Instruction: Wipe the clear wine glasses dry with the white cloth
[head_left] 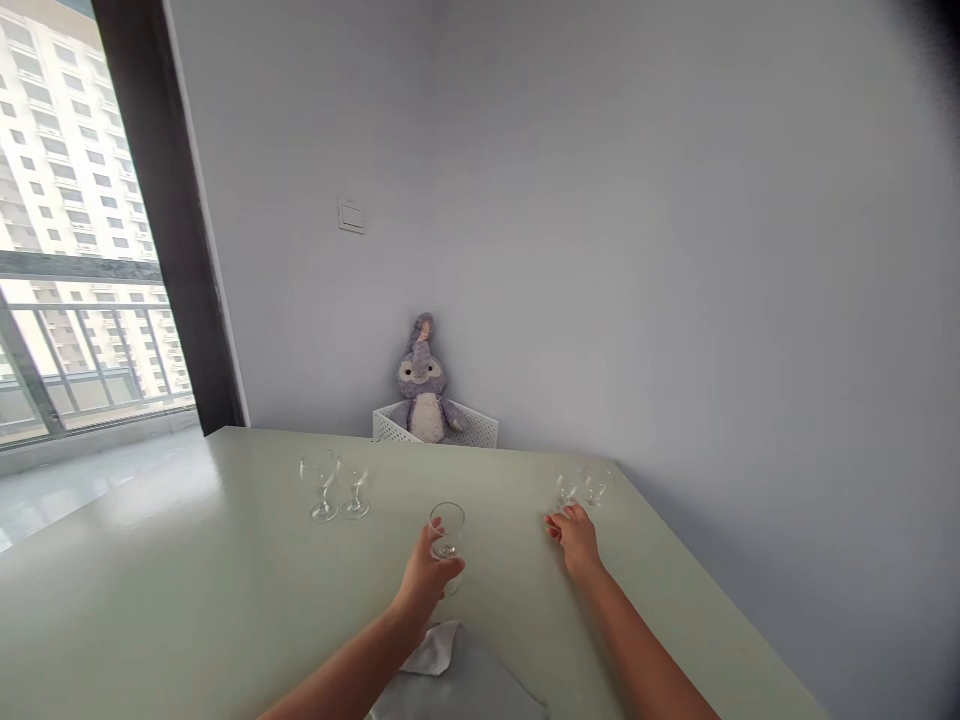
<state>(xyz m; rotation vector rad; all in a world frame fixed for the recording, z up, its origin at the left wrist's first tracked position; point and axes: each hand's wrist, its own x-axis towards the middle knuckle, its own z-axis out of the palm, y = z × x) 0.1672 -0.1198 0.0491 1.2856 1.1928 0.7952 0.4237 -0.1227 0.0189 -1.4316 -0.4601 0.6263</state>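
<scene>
In the middle of the table (pixel 240 570), my left hand (pixel 427 580) is closed around a clear stemmed glass (pixel 448 530), which stands upright with its rim up. My right hand (pixel 576 538) is at the near side of two more stemmed glasses. Its fingers are curled at the foot of the nearer glass (pixel 568 487), partly hiding it; the other glass (pixel 596 484) stands just to the right, untouched. Farther left, a stemmed glass (pixel 324 490) and a second one (pixel 355 488) stand side by side. A grey cloth (pixel 465 680) lies below my left forearm.
Behind the table's far edge, a purple plush toy (pixel 426 385) sits in a white perforated basket (pixel 480 430). Grey walls (pixel 637 250) border the back and right. A light switch (pixel 351 216) is on the wall, and a window (pixel 82 220) is at the left.
</scene>
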